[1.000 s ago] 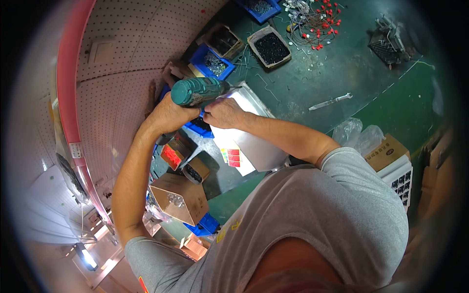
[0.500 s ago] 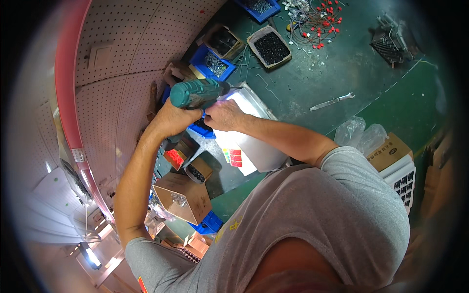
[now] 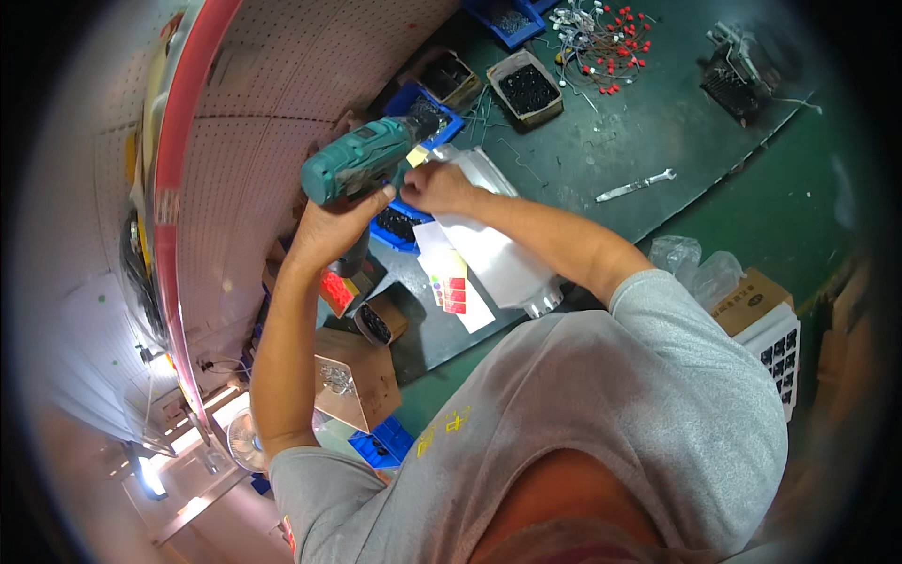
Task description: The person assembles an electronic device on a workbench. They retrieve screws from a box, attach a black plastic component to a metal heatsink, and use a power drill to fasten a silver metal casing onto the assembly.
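Observation:
My left hand (image 3: pixel 340 224) grips a teal cordless drill (image 3: pixel 362 158) by its handle, palm behind and fingers mostly hidden. The drill's dark nose points to the far right, over a blue bin of small metal parts (image 3: pixel 434 115). A silvery metal housing (image 3: pixel 498 246) lies on the bench in front of me, its rounded end towards my body. Resting by its far left side is my right hand (image 3: pixel 438 188), the fingers curled together; whatever they pinch is hidden. White paper sheets with red and coloured labels (image 3: pixel 454 293) lie left of the housing.
A blue bin of black parts (image 3: pixel 399 226) is beside my wrists. Farther off are a carton of black screws (image 3: pixel 528 89), a wire bundle with red connectors (image 3: pixel 606 47), a wrench (image 3: pixel 636 185) and a metal fixture (image 3: pixel 738 75). An open cardboard box (image 3: pixel 362 381) stands near left.
The drill has lifted and drawn back left, its nose leaving the far end of the housing. The bright glare on the housing has lessened. My right hand stays by the housing; the view has shifted slightly.

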Demonstrator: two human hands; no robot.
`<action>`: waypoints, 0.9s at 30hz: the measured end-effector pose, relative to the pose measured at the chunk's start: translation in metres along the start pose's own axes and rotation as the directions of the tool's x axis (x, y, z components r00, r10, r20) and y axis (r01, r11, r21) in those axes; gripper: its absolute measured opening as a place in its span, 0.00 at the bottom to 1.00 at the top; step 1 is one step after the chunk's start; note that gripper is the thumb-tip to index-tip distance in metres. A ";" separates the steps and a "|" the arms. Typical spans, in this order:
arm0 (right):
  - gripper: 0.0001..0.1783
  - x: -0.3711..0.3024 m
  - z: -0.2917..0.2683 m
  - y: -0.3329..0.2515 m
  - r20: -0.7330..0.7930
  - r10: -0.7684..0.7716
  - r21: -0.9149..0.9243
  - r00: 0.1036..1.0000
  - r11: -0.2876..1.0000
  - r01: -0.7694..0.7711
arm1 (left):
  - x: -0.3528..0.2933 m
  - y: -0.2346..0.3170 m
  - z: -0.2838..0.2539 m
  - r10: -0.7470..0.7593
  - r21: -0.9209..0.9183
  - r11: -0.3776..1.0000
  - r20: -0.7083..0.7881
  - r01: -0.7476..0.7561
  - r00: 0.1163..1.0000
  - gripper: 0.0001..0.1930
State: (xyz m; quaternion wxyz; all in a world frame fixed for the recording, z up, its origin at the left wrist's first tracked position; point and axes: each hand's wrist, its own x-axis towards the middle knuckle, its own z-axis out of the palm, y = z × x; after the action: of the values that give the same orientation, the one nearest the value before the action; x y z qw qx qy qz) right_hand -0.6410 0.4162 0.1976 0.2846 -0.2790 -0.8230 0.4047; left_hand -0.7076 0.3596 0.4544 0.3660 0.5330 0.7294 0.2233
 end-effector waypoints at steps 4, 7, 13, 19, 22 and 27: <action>0.13 -0.011 -0.018 0.010 0.172 0.230 0.687 0.958 0.669 -0.284 | -0.079 -0.035 0.015 0.022 -0.099 0.994 -0.141 -0.036 0.990 0.18; 0.18 -0.087 -0.092 -0.024 0.316 0.328 0.842 0.890 0.336 -0.423 | -0.149 -0.075 0.038 0.103 -0.178 0.972 -0.279 -0.156 0.955 0.18; 0.16 -0.260 -0.118 -0.067 0.302 0.654 0.797 0.693 0.226 -0.560 | -0.282 -0.152 0.091 -0.269 -0.532 0.827 -0.089 0.183 0.959 0.15; 0.08 -0.348 -0.061 -0.084 0.408 0.685 0.839 0.604 -0.021 -0.543 | -0.345 -0.191 0.127 -0.279 -0.595 0.748 0.118 0.293 0.953 0.15; 0.08 -0.358 -0.046 -0.087 0.431 0.649 0.878 0.627 -0.141 -0.457 | -0.362 -0.198 0.133 -0.302 -0.572 0.748 0.157 0.335 0.940 0.14; 0.07 -0.366 -0.036 -0.093 0.440 0.623 0.875 0.647 -0.134 -0.466 | -0.376 -0.205 0.135 -0.325 -0.583 0.729 0.167 0.359 0.931 0.15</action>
State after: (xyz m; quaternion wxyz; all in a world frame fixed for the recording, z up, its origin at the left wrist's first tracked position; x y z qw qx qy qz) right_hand -0.3875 0.1337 0.2035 0.2449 -0.3713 -0.1515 0.8827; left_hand -0.6678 -0.0710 0.3334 0.5705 0.2505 0.6951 0.3587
